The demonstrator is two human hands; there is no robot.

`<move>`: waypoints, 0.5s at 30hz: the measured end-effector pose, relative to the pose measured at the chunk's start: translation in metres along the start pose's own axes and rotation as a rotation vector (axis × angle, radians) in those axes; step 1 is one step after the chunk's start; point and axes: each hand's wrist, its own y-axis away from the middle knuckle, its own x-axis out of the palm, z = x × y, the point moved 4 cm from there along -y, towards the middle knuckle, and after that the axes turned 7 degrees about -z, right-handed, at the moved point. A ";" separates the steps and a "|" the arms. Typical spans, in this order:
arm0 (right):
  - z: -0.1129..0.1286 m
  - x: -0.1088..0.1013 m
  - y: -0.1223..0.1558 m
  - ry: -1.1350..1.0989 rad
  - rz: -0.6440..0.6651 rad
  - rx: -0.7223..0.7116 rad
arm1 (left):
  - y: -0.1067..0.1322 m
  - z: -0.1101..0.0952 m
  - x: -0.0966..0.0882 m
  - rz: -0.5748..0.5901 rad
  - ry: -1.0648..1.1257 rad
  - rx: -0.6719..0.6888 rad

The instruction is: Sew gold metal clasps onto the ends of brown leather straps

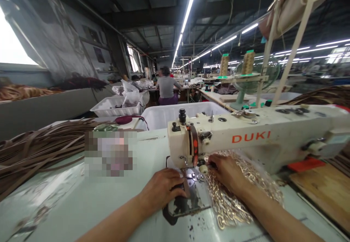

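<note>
A white sewing machine point(207, 139) with orange lettering stands on the pale green table. My left hand point(164, 187) is at the left of its needle area, thumb and fingers closed on a short brown strap point(187, 188) lying on the worn metal plate point(201, 196). My right hand point(225, 171) is just right of the machine's head, over a heap of gold-coloured metal clasps point(232, 207) on clear plastic. Its fingers are curled together, and their tips are partly hidden, so what they hold cannot be made out. A small light shines by the presser foot point(193, 174).
Long brown straps point(51, 150) lie in a bundle at the left. Behind the machine stands a white bin point(155, 116). Two thread cones point(248, 63) and a green fan point(240, 98) are beyond it. A person point(167, 88) sits further back. A wooden board point(322, 191) lies at the right.
</note>
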 end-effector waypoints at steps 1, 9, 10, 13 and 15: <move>0.000 0.000 0.000 0.000 0.000 0.000 | -0.002 0.003 0.000 0.002 0.002 -0.002; 0.001 0.001 -0.001 0.006 0.011 0.003 | -0.020 0.025 -0.004 0.000 0.075 -0.032; 0.001 0.000 -0.001 0.005 0.012 0.002 | -0.022 0.026 -0.005 0.016 0.088 -0.019; 0.002 0.001 0.000 0.003 0.011 -0.002 | -0.027 0.026 -0.006 0.079 0.125 0.039; 0.002 0.002 0.000 -0.003 0.012 -0.006 | -0.029 0.026 -0.006 0.100 0.130 0.063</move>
